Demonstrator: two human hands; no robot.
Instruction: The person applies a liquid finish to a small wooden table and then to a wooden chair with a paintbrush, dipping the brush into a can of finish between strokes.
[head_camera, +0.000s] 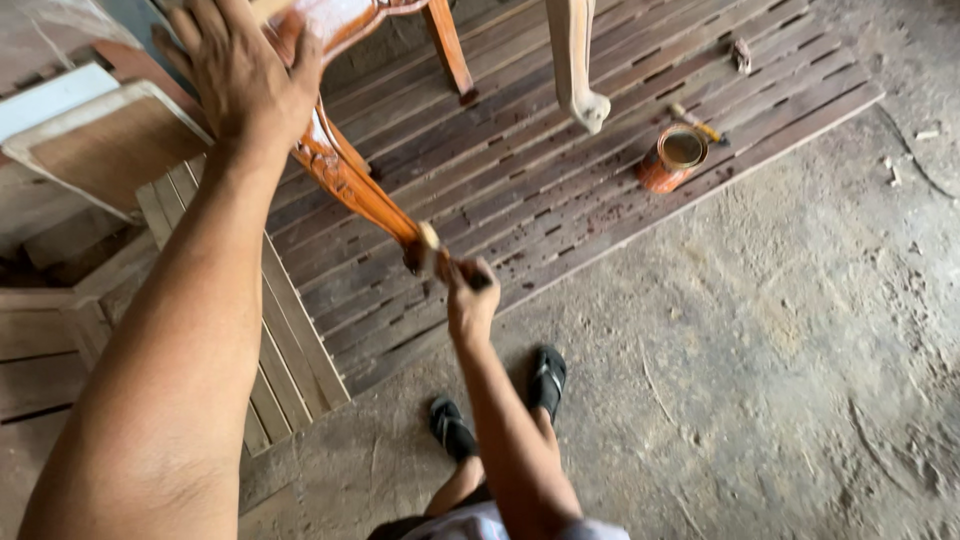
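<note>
The left hand (240, 70) clamps its fingers over the top of a tilted chair's orange-stained carved leg (350, 180), the right hand (470, 300) grips a brush (432, 245) against the leg's foot, and an open tin (672, 158) sits on the slatted boards (560, 190).

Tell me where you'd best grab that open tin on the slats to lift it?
Judging by its pose, take the tin around its round side wall, coming from above with fingers spread to either side. It stands upright and open on the slats, with drips down its wall, so the rim and inside are probably wet. A brush lies just behind it.
</note>
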